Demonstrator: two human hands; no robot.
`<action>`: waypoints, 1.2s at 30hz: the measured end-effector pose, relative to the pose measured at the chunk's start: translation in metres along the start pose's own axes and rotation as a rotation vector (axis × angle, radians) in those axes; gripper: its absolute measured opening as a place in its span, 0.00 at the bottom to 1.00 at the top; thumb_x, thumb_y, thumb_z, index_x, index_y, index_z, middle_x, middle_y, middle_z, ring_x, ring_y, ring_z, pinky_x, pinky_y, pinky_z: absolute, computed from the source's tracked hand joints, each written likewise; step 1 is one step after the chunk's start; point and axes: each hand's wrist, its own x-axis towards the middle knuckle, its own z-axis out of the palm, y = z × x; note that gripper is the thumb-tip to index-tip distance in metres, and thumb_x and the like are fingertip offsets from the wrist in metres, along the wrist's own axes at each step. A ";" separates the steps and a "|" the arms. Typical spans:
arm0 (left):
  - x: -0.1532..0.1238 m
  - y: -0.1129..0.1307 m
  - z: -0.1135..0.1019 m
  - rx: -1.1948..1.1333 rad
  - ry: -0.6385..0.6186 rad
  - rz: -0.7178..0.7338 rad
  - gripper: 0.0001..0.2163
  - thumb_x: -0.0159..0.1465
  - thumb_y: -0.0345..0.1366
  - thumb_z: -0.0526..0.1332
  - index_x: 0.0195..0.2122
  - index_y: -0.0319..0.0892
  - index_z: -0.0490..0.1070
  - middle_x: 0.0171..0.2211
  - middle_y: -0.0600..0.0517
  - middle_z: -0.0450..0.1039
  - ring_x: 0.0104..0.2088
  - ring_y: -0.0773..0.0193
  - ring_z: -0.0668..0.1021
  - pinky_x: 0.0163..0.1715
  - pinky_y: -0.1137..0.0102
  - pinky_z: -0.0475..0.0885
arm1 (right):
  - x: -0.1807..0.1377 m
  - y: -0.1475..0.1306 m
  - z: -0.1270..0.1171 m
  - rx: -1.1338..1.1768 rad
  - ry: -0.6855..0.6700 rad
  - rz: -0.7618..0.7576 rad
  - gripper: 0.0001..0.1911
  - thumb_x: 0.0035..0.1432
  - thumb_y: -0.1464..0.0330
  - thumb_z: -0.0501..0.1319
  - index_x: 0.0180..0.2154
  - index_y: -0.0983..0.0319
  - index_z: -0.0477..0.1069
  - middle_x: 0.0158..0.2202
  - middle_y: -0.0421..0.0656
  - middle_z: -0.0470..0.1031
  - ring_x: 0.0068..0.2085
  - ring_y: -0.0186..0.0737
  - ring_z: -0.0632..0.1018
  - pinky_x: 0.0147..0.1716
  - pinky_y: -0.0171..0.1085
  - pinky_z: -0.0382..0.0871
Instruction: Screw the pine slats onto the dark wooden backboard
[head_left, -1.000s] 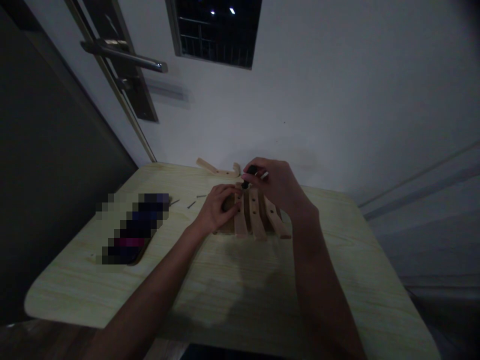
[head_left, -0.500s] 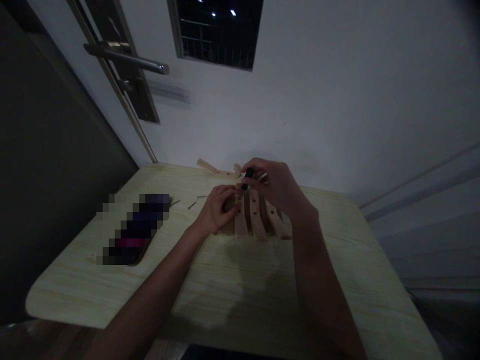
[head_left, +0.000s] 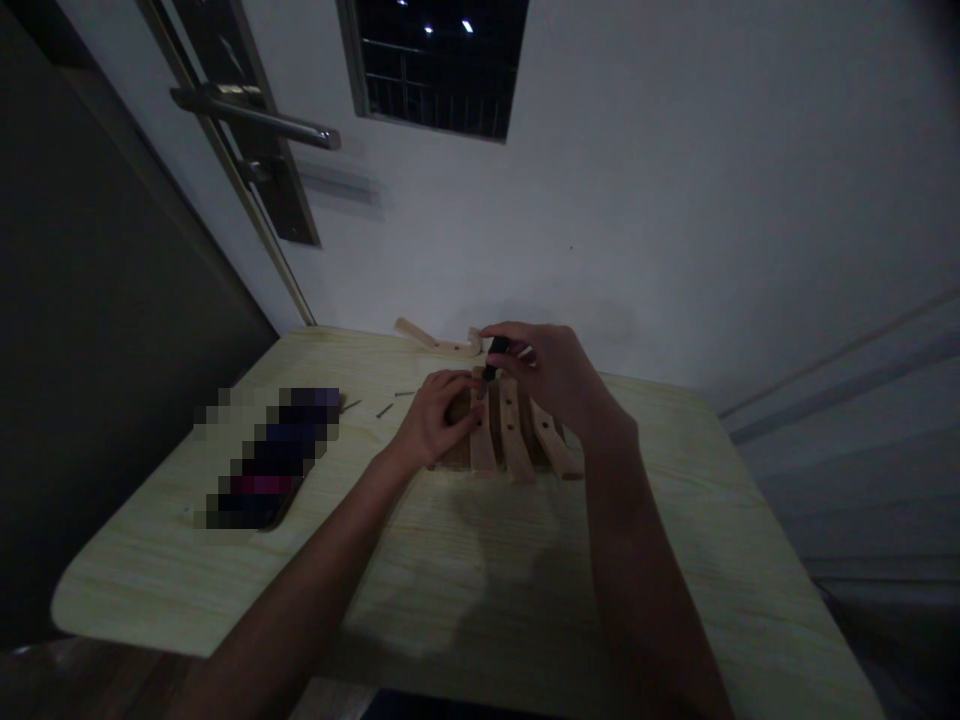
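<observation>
- Three pale wooden strips (head_left: 516,450) lie side by side across a brown board (head_left: 456,456) near the far edge of the table (head_left: 450,590); dark holes show in them.
- The left hand (head_left: 431,415) lies over the board's left part, its thumb and fingers apart and their tips at the leftmost strip; whether they grip it, I cannot tell.
- The right hand (head_left: 551,370) is clamped on a short black handle (head_left: 498,346), pinched between thumb and fingers and tilted, its lower end at the upper part of the leftmost strip.
- Whether the handle's tip sits in a hole is too dark and small to tell.
- A loose wooden piece (head_left: 442,346), hooked at its right end, lies behind the board, close to the door (head_left: 675,220).
- Thin metal fasteners (head_left: 384,411) lie left of the left hand, one beside a dark phone-like object (head_left: 277,465) whose face is pixelated.
- A metal door handle (head_left: 277,122) and a dark window (head_left: 442,70) show above.
</observation>
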 end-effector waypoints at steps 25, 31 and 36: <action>0.000 -0.003 0.002 -0.007 0.031 0.043 0.14 0.62 0.42 0.60 0.46 0.44 0.70 0.49 0.45 0.73 0.51 0.52 0.72 0.53 0.53 0.68 | 0.001 -0.014 0.001 -0.066 -0.043 -0.027 0.18 0.58 0.78 0.58 0.49 0.63 0.76 0.44 0.45 0.81 0.43 0.38 0.80 0.44 0.37 0.72; 0.001 0.000 0.000 -0.009 0.015 0.029 0.13 0.62 0.42 0.60 0.46 0.45 0.71 0.49 0.46 0.73 0.51 0.53 0.73 0.54 0.53 0.68 | 0.002 -0.016 0.000 -0.091 -0.035 -0.011 0.16 0.58 0.78 0.58 0.47 0.64 0.76 0.44 0.46 0.81 0.40 0.38 0.80 0.42 0.36 0.71; 0.001 0.001 0.000 -0.014 0.012 0.040 0.13 0.62 0.42 0.60 0.46 0.44 0.71 0.49 0.45 0.73 0.51 0.53 0.73 0.54 0.53 0.67 | 0.001 -0.016 0.000 -0.086 -0.039 0.012 0.14 0.59 0.76 0.58 0.45 0.62 0.76 0.40 0.44 0.81 0.37 0.37 0.80 0.39 0.36 0.71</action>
